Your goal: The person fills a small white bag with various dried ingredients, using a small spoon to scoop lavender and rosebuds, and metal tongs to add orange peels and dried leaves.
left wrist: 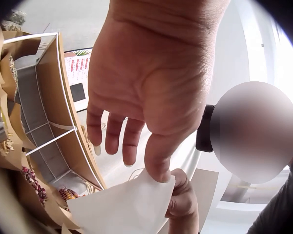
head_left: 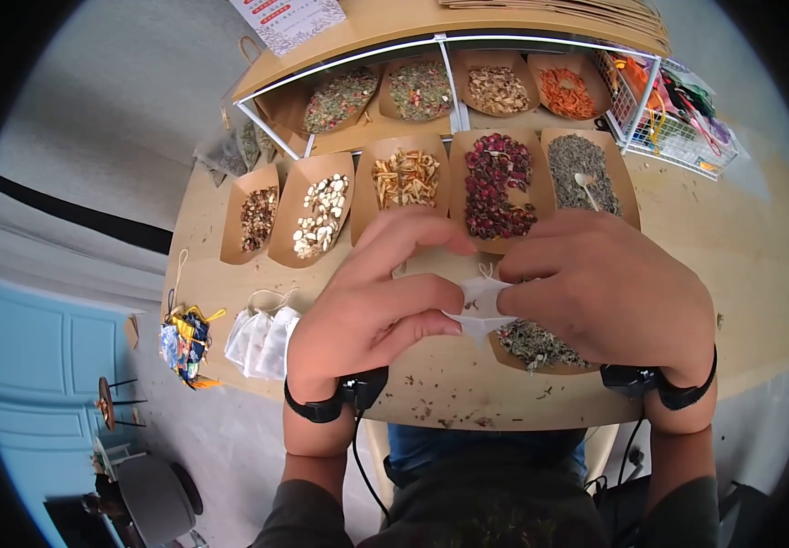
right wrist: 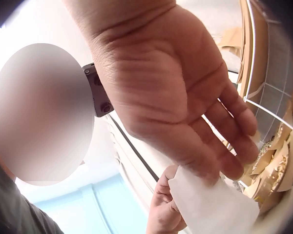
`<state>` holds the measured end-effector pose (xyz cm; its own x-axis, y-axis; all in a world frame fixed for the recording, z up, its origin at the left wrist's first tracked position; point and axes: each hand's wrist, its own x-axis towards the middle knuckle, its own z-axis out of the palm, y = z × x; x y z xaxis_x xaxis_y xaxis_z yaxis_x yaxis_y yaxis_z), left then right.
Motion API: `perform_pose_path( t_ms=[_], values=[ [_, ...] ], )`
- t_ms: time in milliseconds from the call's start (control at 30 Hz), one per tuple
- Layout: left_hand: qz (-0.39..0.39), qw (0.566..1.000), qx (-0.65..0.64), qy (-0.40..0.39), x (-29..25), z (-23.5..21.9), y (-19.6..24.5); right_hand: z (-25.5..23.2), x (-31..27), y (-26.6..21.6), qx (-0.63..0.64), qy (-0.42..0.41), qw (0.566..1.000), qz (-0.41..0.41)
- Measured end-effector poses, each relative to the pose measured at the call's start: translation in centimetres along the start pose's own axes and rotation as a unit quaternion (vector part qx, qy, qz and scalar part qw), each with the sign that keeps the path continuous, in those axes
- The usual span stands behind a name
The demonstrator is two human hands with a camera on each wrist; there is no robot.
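A small white drawstring pouch (head_left: 484,297) is held up between my two hands over the near part of the table. The thumb and forefinger of my left hand (head_left: 376,292) pinch its left edge. My right hand (head_left: 604,283) pinches the opposite edge, its other fingers covering part of the cloth. The pouch's mouth is spread, with a few dark bits visible inside, and a loop of string stands at its far side. In the left wrist view the white cloth (left wrist: 127,209) hangs below the thumb. Below the right hand lies a paper tray of grey-green dried herbs (head_left: 533,347), partly hidden.
Paper trays of rosebuds (head_left: 499,183), yellow slices (head_left: 405,178), white pieces (head_left: 321,215) and grey herb with a spoon (head_left: 584,183) line the table. Several white pouches (head_left: 262,342) and colourful sachets (head_left: 186,342) lie left. A shelf (head_left: 358,27) with more trays and a wire basket (head_left: 687,137) stand behind.
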<state>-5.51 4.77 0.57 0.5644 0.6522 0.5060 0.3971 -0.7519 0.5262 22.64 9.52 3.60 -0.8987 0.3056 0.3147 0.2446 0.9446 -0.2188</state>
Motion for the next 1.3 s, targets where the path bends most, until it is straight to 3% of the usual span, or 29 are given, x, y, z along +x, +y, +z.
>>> perform_pose_path(
  t_ms=[100,233,333,400,433,500,533,567,633,833,967,1167,1300],
  values=[
    [0.0,1.0,-0.007,-0.002,0.0,0.1,0.1,0.2,0.5,-0.5,0.104,-0.001,0.995,0.01],
    [-0.036,0.998,-0.035,0.027,-0.3,-0.1,0.6,-0.2,0.8,0.1,0.066,-0.033,0.997,0.007],
    [-0.062,0.993,-0.018,0.101,-0.6,0.5,0.9,-0.2,0.6,0.5,0.052,-0.008,0.999,-0.005],
    [-0.077,0.99,-0.013,0.115,-1.0,0.5,1.1,-0.4,0.3,0.3,0.115,0.064,0.991,-0.014],
    [-0.094,0.987,0.0,0.129,-1.1,0.4,1.1,-0.8,-0.3,0.4,0.112,0.06,0.992,-0.005],
    [-0.09,0.988,0.009,0.126,-1.3,0.1,1.0,-2.5,-2.0,0.7,0.174,0.165,0.969,0.063],
    [-0.086,0.992,0.033,0.084,-1.3,-0.1,0.8,-3.4,-3.4,0.5,0.152,0.148,0.968,0.132],
    [-0.081,0.994,0.059,0.043,-1.2,-0.3,0.6,-3.7,-5.0,0.8,0.147,0.144,0.97,0.132],
    [-0.073,0.994,0.086,0.009,-1.0,-0.2,0.2,-3.5,-7.7,1.7,0.063,0.001,0.979,0.196],
    [-0.095,0.989,0.088,-0.075,-1.5,0.4,-0.5,0.9,-11.9,1.1,0.034,-0.067,0.947,0.312],
    [-0.091,0.989,0.091,-0.071,-1.4,0.8,-0.6,1.0,-12.5,1.5,0.044,-0.014,0.958,0.282],
    [-0.098,0.989,0.091,-0.064,-1.4,1.2,-0.4,-3.5,-10.6,1.4,0.082,0.005,0.958,0.275],
    [-0.108,0.987,0.098,-0.068,-1.6,1.0,-0.4,-3.0,-8.1,2.0,0.163,0.067,0.964,0.201]
  ],
)
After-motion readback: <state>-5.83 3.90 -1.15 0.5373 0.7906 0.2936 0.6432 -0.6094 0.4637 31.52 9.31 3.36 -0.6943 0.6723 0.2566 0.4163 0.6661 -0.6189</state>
